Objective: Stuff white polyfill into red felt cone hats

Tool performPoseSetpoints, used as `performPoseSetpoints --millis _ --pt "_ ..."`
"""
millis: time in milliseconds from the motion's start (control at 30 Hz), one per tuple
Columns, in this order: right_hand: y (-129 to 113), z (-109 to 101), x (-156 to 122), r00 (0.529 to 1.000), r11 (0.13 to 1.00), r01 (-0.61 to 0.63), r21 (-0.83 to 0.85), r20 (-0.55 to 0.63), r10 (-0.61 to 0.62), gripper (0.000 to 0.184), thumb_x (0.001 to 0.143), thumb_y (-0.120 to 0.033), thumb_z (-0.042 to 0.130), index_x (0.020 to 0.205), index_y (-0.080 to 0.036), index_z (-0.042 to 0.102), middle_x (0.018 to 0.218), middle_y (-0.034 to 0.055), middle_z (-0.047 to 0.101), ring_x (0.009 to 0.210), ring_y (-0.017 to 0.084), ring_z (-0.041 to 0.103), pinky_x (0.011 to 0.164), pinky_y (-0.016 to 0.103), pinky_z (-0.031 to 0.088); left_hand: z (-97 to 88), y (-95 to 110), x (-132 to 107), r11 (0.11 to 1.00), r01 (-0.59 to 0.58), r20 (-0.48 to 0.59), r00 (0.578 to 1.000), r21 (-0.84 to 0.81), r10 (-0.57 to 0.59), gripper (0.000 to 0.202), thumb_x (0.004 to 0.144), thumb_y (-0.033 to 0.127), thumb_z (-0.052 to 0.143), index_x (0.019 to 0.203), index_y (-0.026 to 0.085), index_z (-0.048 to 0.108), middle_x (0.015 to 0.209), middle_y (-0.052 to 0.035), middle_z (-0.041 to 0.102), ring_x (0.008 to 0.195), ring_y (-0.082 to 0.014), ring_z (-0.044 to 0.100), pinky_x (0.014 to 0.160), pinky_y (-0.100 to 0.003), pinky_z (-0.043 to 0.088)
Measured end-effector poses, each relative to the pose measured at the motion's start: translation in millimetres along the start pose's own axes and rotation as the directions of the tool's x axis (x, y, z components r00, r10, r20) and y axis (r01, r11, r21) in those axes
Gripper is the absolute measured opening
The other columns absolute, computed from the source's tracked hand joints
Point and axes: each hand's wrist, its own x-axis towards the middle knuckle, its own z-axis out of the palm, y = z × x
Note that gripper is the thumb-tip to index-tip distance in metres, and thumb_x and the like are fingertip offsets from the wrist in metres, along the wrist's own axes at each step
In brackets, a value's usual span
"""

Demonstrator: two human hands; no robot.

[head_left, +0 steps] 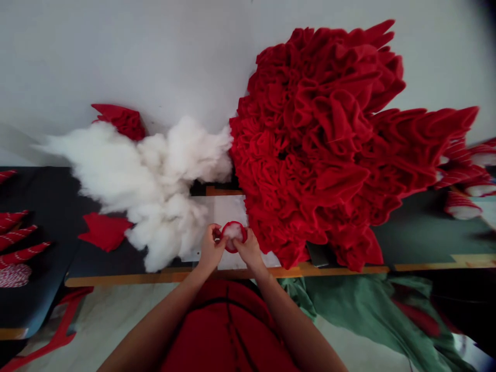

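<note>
Between my hands, over the front edge of the table, is a red fabric cone (225, 249) with its round opening facing up at me. White stuffing (233, 231) fills that opening. My left hand (213, 247) pinches the left side of the rim, fingers curled. On the opposite side my right hand (249, 248) grips the rim, its thumb reaching in over the stuffing. The cone's lower part is hidden beneath the hands. Close by on the left lies a big heap of loose white fibre (155, 191); a tall pile of red fabric pieces (321, 150) rises on the right.
Papers (229, 209) lie on the dark table (411, 227) under my hands. Red pieces (105, 231) sit beside the fibre. Striped red cones (19, 237) and a twine ball (15, 275) are at far left, with stuffed striped cones (463, 205) far right. Green cloth (360, 310) hangs below.
</note>
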Motion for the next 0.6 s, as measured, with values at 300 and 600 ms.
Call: performPoseSetpoints --millis 300,600 --pt "-7.3 -7.5 -7.6 0.997 0.999 0.041 -0.01 -0.066 -0.041 0.017 0.063 -0.027 0.05 0.077 -0.019 0.055 0.066 0.0016 0.058 0.06 0.018 0.054 0.06 0.029 0.042 12.9 2.5 7.5 0.992 0.119 -0.007 0.993 0.034 -0.119 0.01 0.058 0.012 0.056 0.064 0.019 0.051 0.058 0.004 0.05 0.055 -0.0112 0.045 0.053 -0.023 0.035" --pt "-7.8 -21.1 -2.8 0.989 0.99 0.118 0.082 -0.103 -0.11 0.017 0.062 -0.027 0.044 0.073 -0.019 0.053 0.066 0.0014 0.058 0.06 0.016 0.053 0.062 0.029 0.044 3.9 20.0 2.4 0.996 0.026 0.072 0.997 0.088 -0.033 0.025 0.06 0.011 0.054 0.083 0.02 0.051 0.076 0.0022 0.055 0.063 -0.0119 0.05 0.057 -0.023 0.04"
